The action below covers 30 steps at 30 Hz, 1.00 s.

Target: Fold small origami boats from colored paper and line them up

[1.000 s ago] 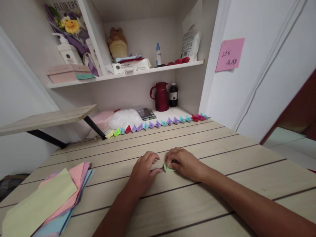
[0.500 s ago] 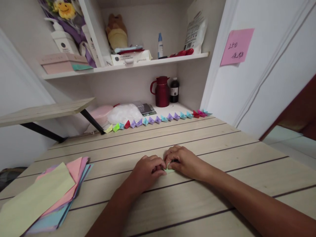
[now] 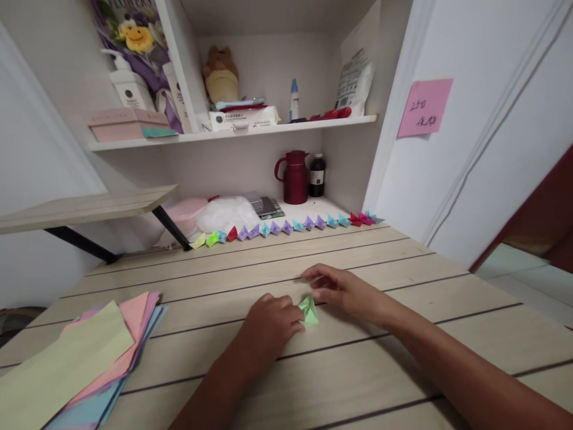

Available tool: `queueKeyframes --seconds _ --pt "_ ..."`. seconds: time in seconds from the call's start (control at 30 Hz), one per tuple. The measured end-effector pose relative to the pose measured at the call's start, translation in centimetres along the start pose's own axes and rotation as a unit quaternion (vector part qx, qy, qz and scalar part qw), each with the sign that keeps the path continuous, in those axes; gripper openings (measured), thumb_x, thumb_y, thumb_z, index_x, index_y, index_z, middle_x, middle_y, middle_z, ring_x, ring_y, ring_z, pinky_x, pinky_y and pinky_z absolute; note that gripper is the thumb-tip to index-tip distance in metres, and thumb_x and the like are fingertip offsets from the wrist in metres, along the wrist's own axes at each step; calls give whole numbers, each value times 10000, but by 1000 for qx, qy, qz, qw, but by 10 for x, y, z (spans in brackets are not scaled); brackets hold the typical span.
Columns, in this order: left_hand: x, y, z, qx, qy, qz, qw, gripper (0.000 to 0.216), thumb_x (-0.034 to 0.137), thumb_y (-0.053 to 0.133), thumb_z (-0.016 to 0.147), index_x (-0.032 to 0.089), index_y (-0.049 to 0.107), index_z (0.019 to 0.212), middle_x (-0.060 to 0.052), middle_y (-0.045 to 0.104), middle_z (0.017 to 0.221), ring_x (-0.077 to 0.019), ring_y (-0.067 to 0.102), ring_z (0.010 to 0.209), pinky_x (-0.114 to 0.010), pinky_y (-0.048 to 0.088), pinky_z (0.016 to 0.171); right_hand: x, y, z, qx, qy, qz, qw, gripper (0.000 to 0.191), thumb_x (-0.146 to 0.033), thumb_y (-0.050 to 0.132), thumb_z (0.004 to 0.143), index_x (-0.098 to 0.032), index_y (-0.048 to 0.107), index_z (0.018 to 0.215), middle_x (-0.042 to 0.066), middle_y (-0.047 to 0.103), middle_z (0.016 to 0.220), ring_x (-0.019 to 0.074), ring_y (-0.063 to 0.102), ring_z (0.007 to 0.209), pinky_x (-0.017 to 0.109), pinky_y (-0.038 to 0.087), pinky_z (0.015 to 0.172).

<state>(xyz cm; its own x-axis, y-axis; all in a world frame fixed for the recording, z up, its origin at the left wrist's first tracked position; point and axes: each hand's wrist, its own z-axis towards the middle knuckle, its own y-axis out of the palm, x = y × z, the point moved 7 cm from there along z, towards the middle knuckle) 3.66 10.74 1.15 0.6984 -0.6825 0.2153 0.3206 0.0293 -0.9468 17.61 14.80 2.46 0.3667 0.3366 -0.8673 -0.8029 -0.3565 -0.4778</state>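
A creased, light green folded paper [image 3: 309, 312] sits on the wooden table [image 3: 380, 370], pointy tip toward the paper boats [image 3: 287, 227], long way hard to tell. The left hand [image 3: 274, 321] pinches it; the open right hand [image 3: 344, 292] is near.

red jug [image 3: 296, 179] beside dark bottle [image 3: 317, 176] | plush toy [image 3: 221, 80] on shelf [image 3: 322, 124] | pink note [image 3: 425, 108]

Two bare hands [image 3: 274, 322], slender fingers [image 3: 293, 313], bare wrists [image 3: 388, 312], uncovered forearms [image 3: 447, 351] tapering toward them
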Motion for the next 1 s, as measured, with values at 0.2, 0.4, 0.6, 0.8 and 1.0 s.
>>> queueKeyframes --seconds 0.2,0.4,0.6,0.8,1.0 --pt "5 -5 0 -14 -11 27 999 94 280 583 896 221 631 840 24 626 810 -139 538 731 -269 344 704 9 1 1 3 27 22 999 207 -309 584 827 -189 671 972 33 705 929 182 624 828 299 483 748" --pt "8 -5 -2 -16 6 47 999 140 292 548 919 213 610 821 26 609 803 -138 534 734 -285 334 699 3 10 1 44 -1 -164 986 142 -200 544 783 -218 685 779 4 711 755 175 614 686 268 448 629" --pt "12 -6 -4 -17 38 118 992 166 251 495 940 210 577 801 13 567 786 -152 507 703 -322 319 676 0 8 1 67 9 -270 960 121 -207 542 776 -226 636 702 -6 682 682 164 570 621 265 379 575" --pt "12 -9 -3 -26 37 153 987 152 154 502 906 211 563 779 11 534 746 -145 461 645 -312 309 638 3 5 0 14 -9 -151 988 118 -221 544 823 -220 649 877 9 676 814 166 588 718 263 448 637" --pt "14 -12 -3 -27 46 151 987 156 114 518 881 210 561 765 13 534 743 -150 468 661 -309 323 654 -18 3 -6 -69 -87 -100 989 362 -65 527 780 -255 611 1076 53 533 1286 184 561 1057 295 469 849"
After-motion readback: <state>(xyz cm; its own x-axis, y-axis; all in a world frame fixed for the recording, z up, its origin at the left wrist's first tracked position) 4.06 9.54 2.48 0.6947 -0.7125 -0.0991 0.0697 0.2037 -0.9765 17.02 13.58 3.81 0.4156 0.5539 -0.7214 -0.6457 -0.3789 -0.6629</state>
